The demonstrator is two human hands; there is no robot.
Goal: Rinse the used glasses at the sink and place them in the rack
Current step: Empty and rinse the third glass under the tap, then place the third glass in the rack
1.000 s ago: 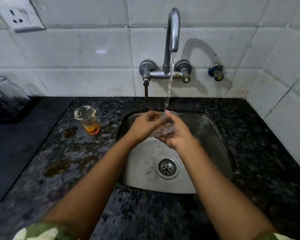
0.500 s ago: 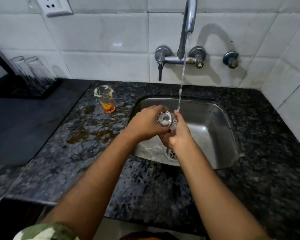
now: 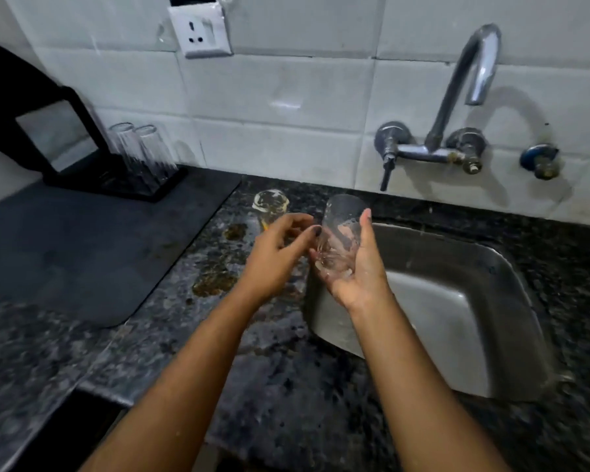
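My right hand (image 3: 361,277) holds a clear, wet glass (image 3: 341,226) in its palm, thumb up along its side, over the left rim of the steel sink (image 3: 457,301). The glass stands nearly upright, leaning slightly left. My left hand (image 3: 276,253) is beside it with loosely curled fingers; its thumb tip touches the glass. Behind the left hand, a used glass (image 3: 269,202) with orange residue stands on the counter, partly hidden. A black rack (image 3: 133,185) at the back left holds two upturned clear glasses (image 3: 140,151).
The wall tap (image 3: 470,80) curves over the sink; no stream is visible. A dark mat (image 3: 82,250) covers the left counter under the rack. Brownish spill patches (image 3: 215,284) lie on the granite beside the sink. A wall socket (image 3: 201,32) sits above.
The glass has moved out from under the tap to the sink's left rim. My left hand has let go of it. The water stream is no longer seen. The view swung left.
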